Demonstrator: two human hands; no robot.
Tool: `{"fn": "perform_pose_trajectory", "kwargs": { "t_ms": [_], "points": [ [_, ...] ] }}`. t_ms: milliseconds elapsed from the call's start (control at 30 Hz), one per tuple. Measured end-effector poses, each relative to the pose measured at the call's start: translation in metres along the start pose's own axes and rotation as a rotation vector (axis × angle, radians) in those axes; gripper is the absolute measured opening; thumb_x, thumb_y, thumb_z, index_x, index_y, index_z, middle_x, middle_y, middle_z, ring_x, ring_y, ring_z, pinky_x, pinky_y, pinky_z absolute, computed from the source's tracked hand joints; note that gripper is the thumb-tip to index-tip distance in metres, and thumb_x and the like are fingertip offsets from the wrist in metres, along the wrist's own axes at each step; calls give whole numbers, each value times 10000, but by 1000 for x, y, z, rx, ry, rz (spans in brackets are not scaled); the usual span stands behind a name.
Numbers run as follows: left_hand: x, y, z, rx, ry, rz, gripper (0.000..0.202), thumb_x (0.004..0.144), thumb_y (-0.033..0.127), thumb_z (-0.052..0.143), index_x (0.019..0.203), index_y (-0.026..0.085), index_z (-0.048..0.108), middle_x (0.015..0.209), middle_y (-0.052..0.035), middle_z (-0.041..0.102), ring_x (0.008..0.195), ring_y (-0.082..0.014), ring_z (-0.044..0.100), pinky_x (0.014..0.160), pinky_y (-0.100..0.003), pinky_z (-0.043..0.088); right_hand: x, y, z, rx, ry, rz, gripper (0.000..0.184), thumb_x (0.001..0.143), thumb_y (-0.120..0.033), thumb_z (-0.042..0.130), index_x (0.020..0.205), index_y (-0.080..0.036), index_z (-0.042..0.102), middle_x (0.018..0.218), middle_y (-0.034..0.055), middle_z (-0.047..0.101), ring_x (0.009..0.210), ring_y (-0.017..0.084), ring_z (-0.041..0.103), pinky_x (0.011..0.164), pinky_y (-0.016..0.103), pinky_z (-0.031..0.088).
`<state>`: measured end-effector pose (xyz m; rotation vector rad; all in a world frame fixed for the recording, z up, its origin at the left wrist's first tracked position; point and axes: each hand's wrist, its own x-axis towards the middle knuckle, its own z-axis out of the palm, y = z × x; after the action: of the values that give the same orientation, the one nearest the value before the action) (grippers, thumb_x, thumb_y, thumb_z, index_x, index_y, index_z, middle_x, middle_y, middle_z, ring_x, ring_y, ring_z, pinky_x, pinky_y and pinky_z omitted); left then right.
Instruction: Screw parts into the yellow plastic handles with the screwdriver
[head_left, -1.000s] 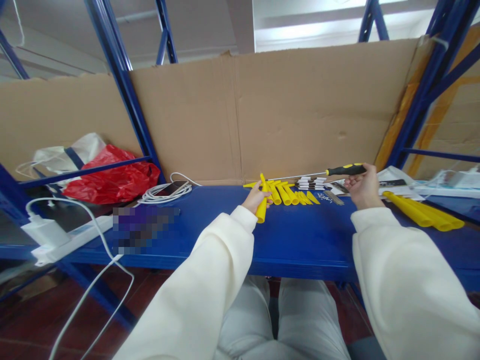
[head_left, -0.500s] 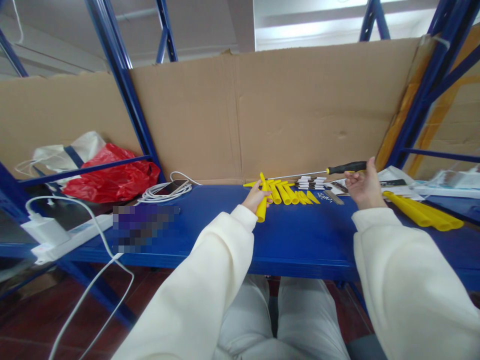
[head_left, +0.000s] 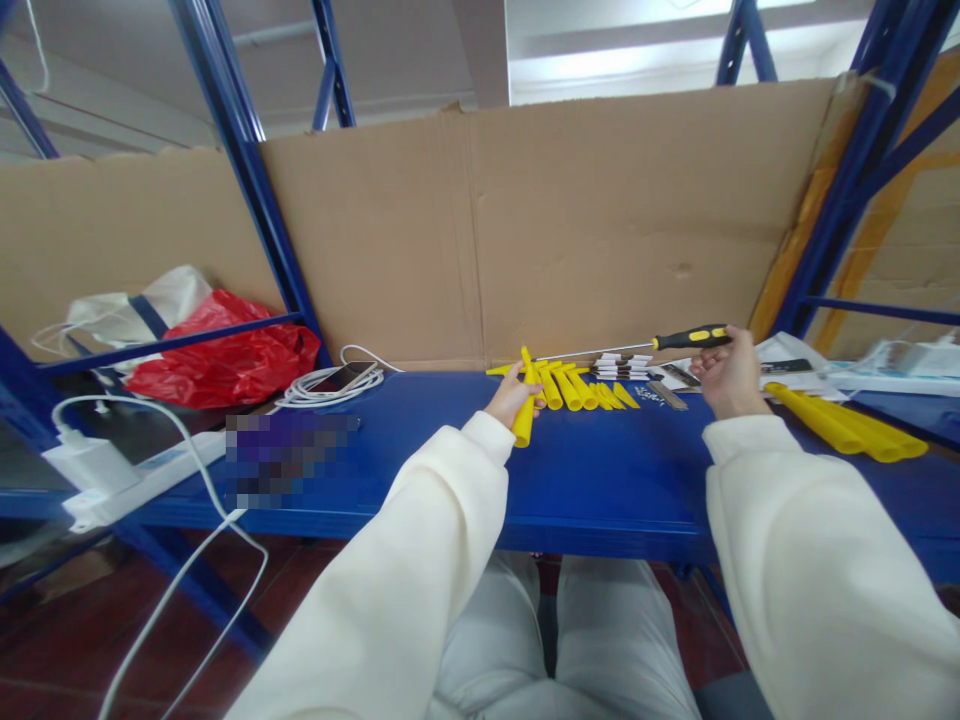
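Observation:
My left hand (head_left: 511,396) is closed around a yellow plastic cone (head_left: 524,425), wide end toward me and narrow tip pointing up and away. In my right hand (head_left: 731,378) is the black and yellow handle of a long screwdriver (head_left: 694,338). Its thin metal shaft stretches left, and the tip meets the yellow cone near its upper end. Whether it sits in a screw there is too small to tell. Several more yellow cones (head_left: 573,395) lie in a row just right of my left hand, with small flat yellow pieces (head_left: 624,395) beside them.
Black and white strips (head_left: 624,366), tiny screw-like bits (head_left: 649,394) and a grey metal piece (head_left: 667,394) lie behind on the blue shelf (head_left: 600,490). Larger yellow cones (head_left: 851,425) lie right. Coiled white cable (head_left: 330,388), a red bag (head_left: 229,345) and a power strip (head_left: 150,478) are left.
My right hand's fingers have shifted on the screwdriver handle, and the handle has turned so its yellow patches now show. My left hand and the cone stay in place.

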<state>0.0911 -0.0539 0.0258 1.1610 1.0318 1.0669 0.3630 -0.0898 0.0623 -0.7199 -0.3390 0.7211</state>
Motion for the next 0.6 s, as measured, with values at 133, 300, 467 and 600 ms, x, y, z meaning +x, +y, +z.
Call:
{"fn": "perform_pose_trajectory", "kwargs": {
  "t_ms": [133,300,467,600],
  "points": [
    [-2,1,1,2,3,10,760,911,0,550,1603,263,375,1049,-66,703,477,-52,512,436,-180,384,-14,-5,7,12,124,36,357,1044,-192,466,714,-262,351,456,-108,228,351,87,227,264,151,219],
    [-2,3,0,5,-4,9,742,902,-9,563,1577,251,399,1018,-55,702,473,-49,507,436,-178,390,-6,-5,1,13,71,78,371,1051,-227,557,712,-261,410,412,-100,309,319,86,323,263,152,281],
    [-2,3,1,1,1,15,722,898,-9,552,1560,240,409,993,-50,701,466,-50,506,428,-173,385,18,-2,-13,21,-31,120,340,1057,-341,563,732,-259,511,460,-32,531,425,142,592,314,192,433],
    [0,1,0,-1,1,17,736,886,-3,557,1561,249,407,1000,-53,710,475,-54,515,439,-173,396,33,4,-21,2,-147,61,324,1044,-274,505,720,-250,501,547,9,629,538,178,688,378,229,508]
  ]
}}
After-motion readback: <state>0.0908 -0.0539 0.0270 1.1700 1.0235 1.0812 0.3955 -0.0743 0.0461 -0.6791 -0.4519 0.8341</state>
